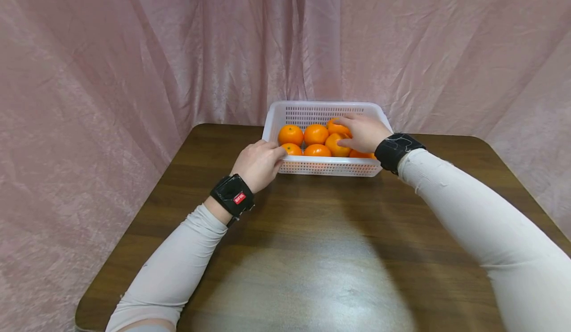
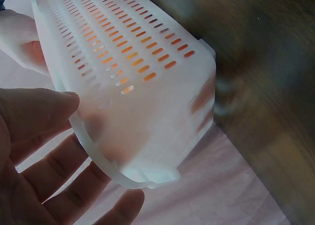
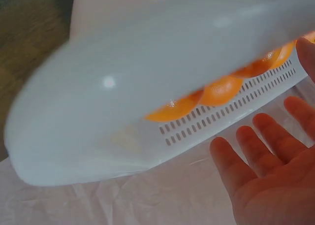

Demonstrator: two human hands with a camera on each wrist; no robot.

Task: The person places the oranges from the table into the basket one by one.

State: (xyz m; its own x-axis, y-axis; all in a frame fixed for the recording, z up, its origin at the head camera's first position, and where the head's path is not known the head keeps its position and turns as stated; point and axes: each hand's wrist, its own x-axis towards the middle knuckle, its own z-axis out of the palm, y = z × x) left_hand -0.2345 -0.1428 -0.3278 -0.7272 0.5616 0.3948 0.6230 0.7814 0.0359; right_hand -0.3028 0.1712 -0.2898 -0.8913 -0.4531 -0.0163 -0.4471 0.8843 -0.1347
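A white perforated plastic basket [image 1: 330, 166] stands toward the far edge of the table, with several oranges [image 1: 316, 134] inside. My left hand [image 1: 258, 166] holds the basket's near left corner. In the left wrist view its thumb [image 2: 59, 107] lies on the rim, and the other fingers reach round behind the corner. My right hand [image 1: 363, 133] is over the basket's right side, thumb and fingers apart above the oranges there. In the right wrist view the fingers [image 3: 268, 141] look spread and loosely extended, with the oranges [image 3: 221, 91] beyond the blurred basket wall [image 3: 123, 82].
The brown wooden table [image 1: 303, 252] extends from the basket toward me and to both sides. A pink curtain [image 1: 236, 49] hangs right behind the table's far edge, close to the basket's back wall.
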